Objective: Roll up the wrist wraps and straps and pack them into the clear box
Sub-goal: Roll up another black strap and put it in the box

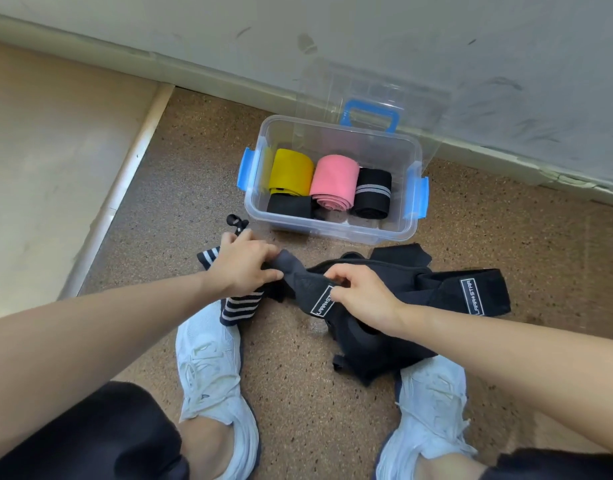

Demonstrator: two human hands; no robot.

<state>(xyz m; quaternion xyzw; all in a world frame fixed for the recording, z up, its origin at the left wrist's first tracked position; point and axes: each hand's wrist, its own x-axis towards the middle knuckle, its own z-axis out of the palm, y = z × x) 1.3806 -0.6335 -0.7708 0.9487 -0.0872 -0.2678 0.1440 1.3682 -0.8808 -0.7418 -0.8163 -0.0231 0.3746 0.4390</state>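
Observation:
The clear box (336, 226) with blue latches stands open on the floor. Inside lie a yellow roll (291, 171), a pink roll (334, 181), a black roll with grey stripes (372, 192) and a small black roll (287, 205). In front of it, my left hand (244, 263) pinches the end of a black strap (303, 284) with a white label. My right hand (358, 294) grips the same strap further along. A black wrap with white stripes (241, 306) lies under my left hand. A second labelled black strap (478, 294) lies to the right in a black heap.
The box's clear lid (374, 95) with a blue handle leans against the wall behind it. My two white shoes (211, 368) (433, 403) rest on the speckled brown floor. A raised pale step (56, 168) runs along the left. A small black clip (236, 222) lies near the box.

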